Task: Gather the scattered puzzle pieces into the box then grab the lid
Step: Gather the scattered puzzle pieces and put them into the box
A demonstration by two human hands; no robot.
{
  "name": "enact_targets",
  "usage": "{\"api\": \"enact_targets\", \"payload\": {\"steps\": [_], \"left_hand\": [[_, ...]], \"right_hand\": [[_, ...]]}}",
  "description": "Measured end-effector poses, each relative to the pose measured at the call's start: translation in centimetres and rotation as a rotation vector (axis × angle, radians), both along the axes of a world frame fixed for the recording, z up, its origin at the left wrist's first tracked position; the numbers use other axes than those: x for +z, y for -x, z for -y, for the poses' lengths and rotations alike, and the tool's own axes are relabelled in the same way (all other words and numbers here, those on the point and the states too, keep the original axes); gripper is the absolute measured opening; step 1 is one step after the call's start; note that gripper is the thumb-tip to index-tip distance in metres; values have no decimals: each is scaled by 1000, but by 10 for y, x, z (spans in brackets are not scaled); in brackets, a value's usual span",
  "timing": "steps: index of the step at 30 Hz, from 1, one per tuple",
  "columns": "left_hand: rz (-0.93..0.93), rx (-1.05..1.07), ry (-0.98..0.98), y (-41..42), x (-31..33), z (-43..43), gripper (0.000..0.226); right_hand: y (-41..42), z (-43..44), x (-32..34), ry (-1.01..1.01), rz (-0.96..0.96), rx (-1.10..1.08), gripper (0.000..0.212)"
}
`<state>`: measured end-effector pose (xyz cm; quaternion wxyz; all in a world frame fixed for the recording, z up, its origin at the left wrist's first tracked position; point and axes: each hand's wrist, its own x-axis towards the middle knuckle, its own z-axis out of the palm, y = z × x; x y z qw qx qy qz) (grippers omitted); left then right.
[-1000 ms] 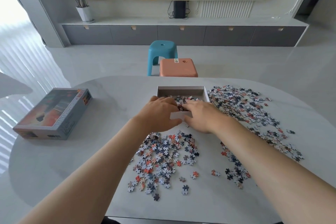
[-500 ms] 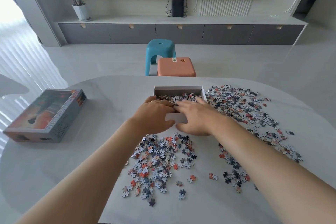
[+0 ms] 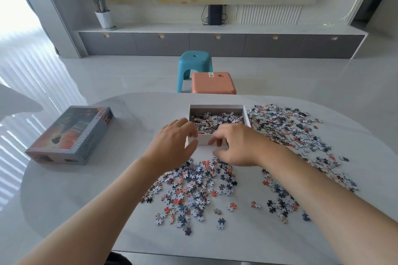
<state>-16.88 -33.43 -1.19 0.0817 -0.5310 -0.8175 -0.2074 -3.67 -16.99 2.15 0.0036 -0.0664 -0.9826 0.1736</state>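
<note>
Puzzle pieces [image 3: 189,191] lie scattered on the pale oval table [image 3: 86,196]: one heap near the front edge between the forearms, a wide spread [image 3: 297,135] along the right side of the box. More pieces fill the open white box [image 3: 217,142], which sits at the table's middle. Both hands are at its near wall. The left hand [image 3: 174,142] sits at the near left corner, fingers loosely curled and thumb apart, gripping nothing visible. The right hand [image 3: 234,146] hovers just in front of the near wall, fingers bent downward; whether it pinches any pieces cannot be told. The lid [image 3: 71,135], printed with a picture, rests well apart at the left
</note>
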Motion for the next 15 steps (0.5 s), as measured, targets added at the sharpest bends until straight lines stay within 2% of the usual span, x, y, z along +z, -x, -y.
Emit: {"api": "enact_targets", "payload": {"steps": [2,3,5,6,8,12,15], "left_hand": [[47,30,69,-6,-1,11,15],[68,52,139,-8,-4,16,24],[68,69,328,-11,-12,25,57],[54,64,407,-13,-16,29,73],[48,49,447,-17,-23,32,82],[164,-3,272,-22,-30,22,48],[222,-39,216,-21,-33,17,33]], "right_hand": [[-7,8,-4,-82,213,-15,65],[-12,12,-7,-122,303,-36,83],[-19,15,-15,-152,422,-86,108],[-21,16,-19,-143,446,-112,111],[-23,17,-25,-58,412,-171,100],[-16,24,-32,120,261,-214,59],[-11,27,-38,152,195,-223,45]]}}
